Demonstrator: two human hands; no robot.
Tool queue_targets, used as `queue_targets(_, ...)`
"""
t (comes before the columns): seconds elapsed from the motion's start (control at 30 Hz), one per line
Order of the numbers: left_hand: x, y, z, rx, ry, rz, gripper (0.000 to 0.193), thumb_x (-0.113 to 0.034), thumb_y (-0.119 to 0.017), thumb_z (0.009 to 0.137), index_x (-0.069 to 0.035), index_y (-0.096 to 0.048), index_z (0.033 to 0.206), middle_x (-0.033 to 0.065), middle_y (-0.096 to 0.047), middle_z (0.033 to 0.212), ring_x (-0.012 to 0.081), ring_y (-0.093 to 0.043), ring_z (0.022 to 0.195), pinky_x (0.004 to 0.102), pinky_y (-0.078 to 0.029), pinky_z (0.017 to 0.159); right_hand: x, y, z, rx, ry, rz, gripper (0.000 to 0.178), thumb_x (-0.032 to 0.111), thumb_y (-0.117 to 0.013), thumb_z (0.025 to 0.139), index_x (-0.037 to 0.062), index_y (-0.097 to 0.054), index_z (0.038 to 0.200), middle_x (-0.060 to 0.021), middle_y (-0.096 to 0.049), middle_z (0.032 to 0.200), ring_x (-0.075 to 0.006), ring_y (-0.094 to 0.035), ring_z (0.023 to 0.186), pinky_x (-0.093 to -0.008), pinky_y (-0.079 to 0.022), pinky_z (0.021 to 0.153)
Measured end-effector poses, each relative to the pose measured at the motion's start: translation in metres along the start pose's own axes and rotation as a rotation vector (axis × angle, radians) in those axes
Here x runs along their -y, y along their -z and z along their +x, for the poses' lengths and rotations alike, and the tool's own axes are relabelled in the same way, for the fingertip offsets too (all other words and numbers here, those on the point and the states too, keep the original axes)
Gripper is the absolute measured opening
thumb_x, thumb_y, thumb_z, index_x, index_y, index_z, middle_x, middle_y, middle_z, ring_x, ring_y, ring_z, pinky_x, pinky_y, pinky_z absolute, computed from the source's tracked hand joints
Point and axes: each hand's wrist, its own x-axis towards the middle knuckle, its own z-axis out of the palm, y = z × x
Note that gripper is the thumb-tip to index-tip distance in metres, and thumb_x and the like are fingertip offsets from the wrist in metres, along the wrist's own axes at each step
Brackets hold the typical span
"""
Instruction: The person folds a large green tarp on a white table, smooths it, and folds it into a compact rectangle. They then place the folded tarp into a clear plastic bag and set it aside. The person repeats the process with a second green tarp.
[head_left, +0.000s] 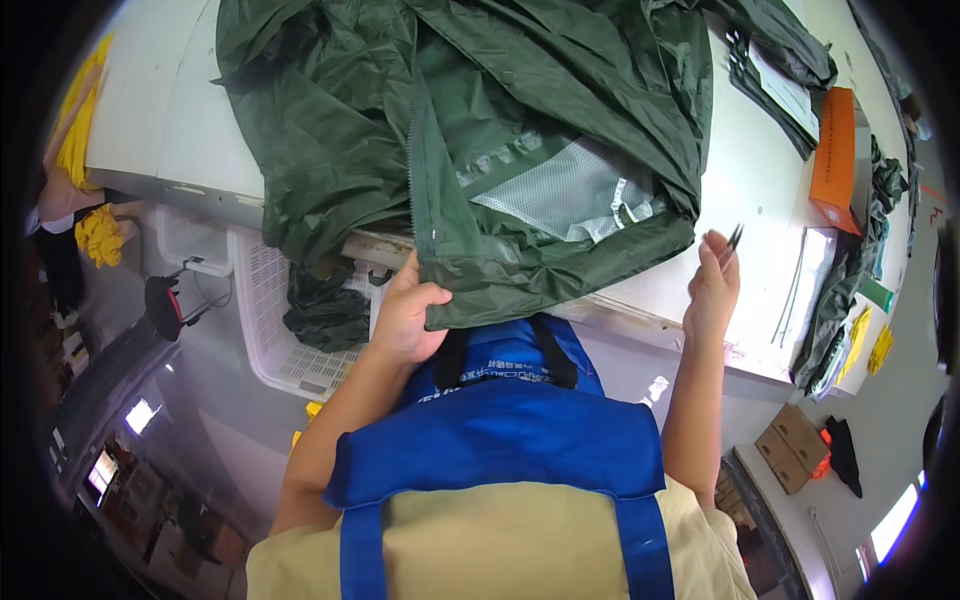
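A dark green rain jacket (340,150) lies spread over the white table, its front opened along a zipper (413,150). Inside it shows a pale mesh lining (545,190) with a small white strip on it. My left hand (408,315) pinches the jacket's lower front corner at the table's near edge, thumb on top. To the right of the jacket and apart from it, my right hand (712,285) is raised with closed fingers around a pair of thread snips (735,238). Only their dark pointed tips stick out; the rest is hidden in the hand.
White plastic basket (262,330) below the table at left holds dark green cloth (325,310). An orange box (838,160), folded dark garments (840,310) and papers stand along the table's right side. Cardboard boxes (790,450) sit lower right. Another person's arm (62,185) shows at far left.
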Motion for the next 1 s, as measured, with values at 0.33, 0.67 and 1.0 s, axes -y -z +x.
queue_targets(0.33, 0.010, 0.009, 0.006, -0.291, -0.284, 1.146, 0.065, 0.011, -0.051, 0.074, -0.002, -0.037, 0.137, 0.0142, -0.051, 0.128, 0.0264, -0.052, 0.118, 0.0365, -0.040, 0.101, 0.036, -0.118, -0.025, 0.632, 0.715, -1.195, 0.025, 0.027, -0.073, 0.078, 0.0053, -0.068, 0.091, -0.0133, -0.065, 0.089, -0.0323, -0.064, 0.078, -0.0389, -0.051, 0.069)
queue_targets(0.67, 0.005, -0.098, 0.064, 0.216, -0.713, 2.199, 0.045, -0.013, -0.069, 0.074, -0.008, -0.060, 0.118, 0.0058, -0.063, 0.112, 0.0292, -0.051, 0.116, 0.0502, -0.031, 0.103, 0.025, -0.089, -0.015, 0.576, 0.726, -0.633, 0.021, 0.013, -0.071, 0.078, -0.0019, -0.064, 0.091, -0.0146, -0.063, 0.086, -0.0337, -0.062, 0.083, -0.0395, -0.049, 0.072)
queue_targets(1.0, 0.019, -0.096, 0.108, 0.332, -0.251, 1.769, 0.020, -0.022, -0.069, 0.081, -0.008, -0.070, 0.096, 0.0077, -0.071, 0.088, 0.0222, -0.067, 0.084, 0.0381, -0.047, 0.087, 0.029, -0.076, -0.017, 0.665, 0.563, -0.529, 0.018, 0.011, -0.072, 0.079, -0.0025, -0.063, 0.088, -0.0143, -0.062, 0.081, -0.0307, -0.060, 0.074, -0.0366, -0.047, 0.067)
